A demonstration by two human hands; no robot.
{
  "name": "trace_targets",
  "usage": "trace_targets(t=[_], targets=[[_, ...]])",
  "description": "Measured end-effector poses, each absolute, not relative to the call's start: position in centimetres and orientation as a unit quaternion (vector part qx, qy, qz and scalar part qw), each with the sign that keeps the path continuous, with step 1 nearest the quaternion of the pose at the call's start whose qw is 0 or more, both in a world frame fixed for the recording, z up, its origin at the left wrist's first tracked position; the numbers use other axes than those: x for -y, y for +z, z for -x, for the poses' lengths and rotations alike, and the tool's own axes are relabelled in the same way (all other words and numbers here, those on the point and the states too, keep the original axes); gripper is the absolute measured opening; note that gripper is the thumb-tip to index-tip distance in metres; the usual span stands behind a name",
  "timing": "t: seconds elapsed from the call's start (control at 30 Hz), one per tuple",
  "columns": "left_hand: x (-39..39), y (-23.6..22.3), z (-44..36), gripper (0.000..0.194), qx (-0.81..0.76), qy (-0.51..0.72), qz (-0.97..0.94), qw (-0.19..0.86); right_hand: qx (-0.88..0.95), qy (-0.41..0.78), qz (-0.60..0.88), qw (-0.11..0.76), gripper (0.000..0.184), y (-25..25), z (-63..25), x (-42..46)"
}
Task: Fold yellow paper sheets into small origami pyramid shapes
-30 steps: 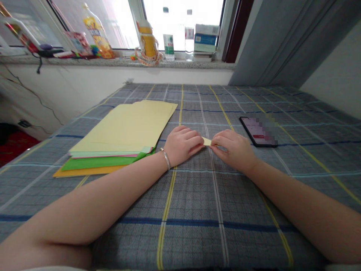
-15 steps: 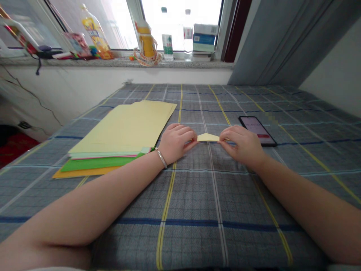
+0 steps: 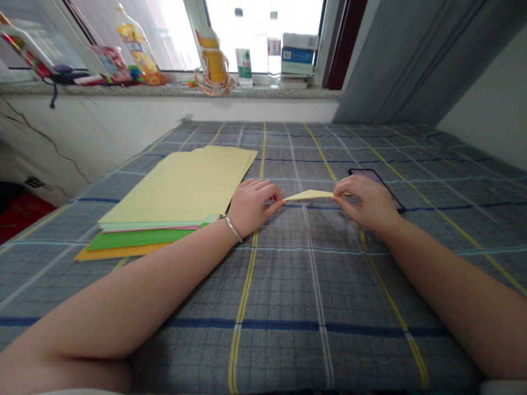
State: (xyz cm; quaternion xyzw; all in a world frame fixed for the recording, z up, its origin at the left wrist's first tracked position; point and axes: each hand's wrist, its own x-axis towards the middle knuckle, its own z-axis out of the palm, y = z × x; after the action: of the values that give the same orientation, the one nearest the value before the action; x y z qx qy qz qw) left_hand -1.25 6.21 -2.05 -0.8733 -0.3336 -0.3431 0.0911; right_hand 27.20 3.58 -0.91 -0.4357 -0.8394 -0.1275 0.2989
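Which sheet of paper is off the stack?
The small pale yellow piece, held between left hand and right hand; the other sheets lie stacked apart.

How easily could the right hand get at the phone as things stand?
Probably easily: the right hand lies right against the phone, with nothing between them. However, it is pinching the yellow paper, so it would likely need to let go first.

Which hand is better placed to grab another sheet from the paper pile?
Probably the left hand. It sits right beside the stack of coloured paper, while the right hand is farther away. Both hands pinch the folded yellow paper, so the left would need to let go first.
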Motion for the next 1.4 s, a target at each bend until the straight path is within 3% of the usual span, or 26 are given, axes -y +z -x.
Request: trace_targets(t=[0.5,0.77,1.1,1.4], targets=[[-5.6,-2.1,1.0,0.019,0.3,-0.302,0.904,0.04,0.846,-0.174,0.418,0.281,0.006,-1.6,-24.9,-2.9],[-5.5,-2.1,0.6,0.022,0.259,-0.284,0.919,0.094,0.859,-0.169,0.387,0.289,0.009,-1.7,-22.8,-2.1],[-6.1,-2.1,1.0,0.017,0.325,-0.337,0.882,0.055,0.848,-0.104,0.422,0.303,0.008,-1.5,-24.0,-2.5],[-6.8,-3.0,1.0,0.007,0.399,-0.428,0.803,-0.112,0.817,-0.121,0.472,0.309,0.008,-1.3,-25.5,-3.1]])
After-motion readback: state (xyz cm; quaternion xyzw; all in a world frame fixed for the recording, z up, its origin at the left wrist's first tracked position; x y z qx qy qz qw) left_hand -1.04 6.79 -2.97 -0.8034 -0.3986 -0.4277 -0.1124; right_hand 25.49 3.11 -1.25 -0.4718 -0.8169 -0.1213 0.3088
